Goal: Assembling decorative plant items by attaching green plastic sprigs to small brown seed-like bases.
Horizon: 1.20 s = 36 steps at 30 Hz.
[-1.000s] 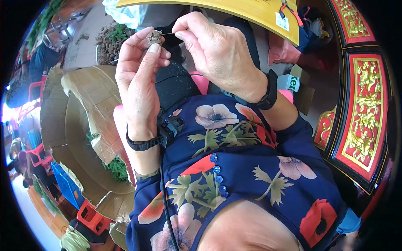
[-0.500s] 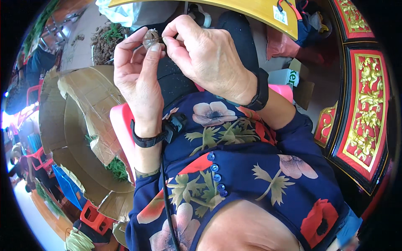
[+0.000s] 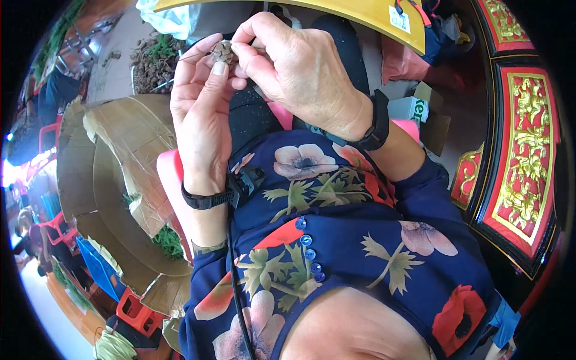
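Note:
A small brown pine cone (image 3: 223, 54) is held up in front of my lap. My left hand (image 3: 201, 117) closes on it, the thumb against its near side and the index finger behind. Against the cone's right edge, my right hand (image 3: 300, 72) is pinched tight with thumb and index finger. The thin wire gripped there half a second ago is mostly covered by those fingertips now. Both wrists wear black straps.
Beyond my left hand stands a tray of brown cones (image 3: 157, 69) with some greenery. A torn cardboard box (image 3: 120, 150) with green sprigs lies to the left. A yellow tabletop (image 3: 354, 18) juts in ahead, and a red-and-gold carved panel (image 3: 522, 156) stands at right.
The cone has turned in my fingers, showing a rougher face. My right fingertips have come in close to its edge, and the wire jutting out at left no longer shows.

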{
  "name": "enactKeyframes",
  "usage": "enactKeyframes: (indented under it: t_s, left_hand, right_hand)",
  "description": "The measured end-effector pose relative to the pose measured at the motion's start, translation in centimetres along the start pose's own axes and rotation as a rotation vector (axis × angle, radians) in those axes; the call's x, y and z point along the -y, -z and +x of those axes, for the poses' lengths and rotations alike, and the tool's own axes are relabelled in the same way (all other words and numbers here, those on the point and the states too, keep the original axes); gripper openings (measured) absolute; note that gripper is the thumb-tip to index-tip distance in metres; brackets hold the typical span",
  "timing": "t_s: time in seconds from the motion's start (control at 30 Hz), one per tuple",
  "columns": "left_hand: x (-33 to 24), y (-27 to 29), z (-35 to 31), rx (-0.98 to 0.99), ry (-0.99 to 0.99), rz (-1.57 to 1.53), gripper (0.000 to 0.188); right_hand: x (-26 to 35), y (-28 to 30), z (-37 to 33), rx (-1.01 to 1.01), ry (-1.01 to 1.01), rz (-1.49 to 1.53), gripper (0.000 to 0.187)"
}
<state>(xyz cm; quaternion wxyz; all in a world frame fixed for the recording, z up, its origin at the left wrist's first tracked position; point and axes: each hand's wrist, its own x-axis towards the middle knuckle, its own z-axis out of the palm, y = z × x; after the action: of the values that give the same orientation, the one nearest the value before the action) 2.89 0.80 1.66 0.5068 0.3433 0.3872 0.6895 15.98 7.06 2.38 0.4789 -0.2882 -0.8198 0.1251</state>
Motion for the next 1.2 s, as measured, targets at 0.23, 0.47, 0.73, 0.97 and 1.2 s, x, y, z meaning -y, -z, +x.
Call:
enactKeyframes:
  t_s: [0.23, 0.47, 0.73, 0.97, 1.2]
  left_hand:
    - [-0.1, -0.3, -0.1, -0.019, 0.01, -0.088, 0.033]
    - [-0.5, -0.3, -0.2, 0.059, 0.014, -0.088, 0.032]
    - [-0.1, 1.3, 0.1, 0.071, 0.049, -0.168, 0.029]
    - [0.5, 2.2, 0.6, 0.076, 0.177, -0.523, 0.026]
    - [0.7, 1.8, 0.6, 0.063, -0.051, -0.149, 0.018]
  right_hand:
    - [0.2, 0.0, 0.0, 0.068, -0.088, 0.12, 0.01]
    - [0.0, 0.3, 0.2, 0.059, -0.077, 0.064, 0.009]
    - [-0.1, -0.2, -0.1, 0.051, -0.009, 0.055, 0.009]
    - [-0.1, -0.8, -0.6, 0.005, 0.025, 0.106, 0.009]
    - [0.7, -0.2, -0.9, 0.034, -0.063, 0.029, 0.009]
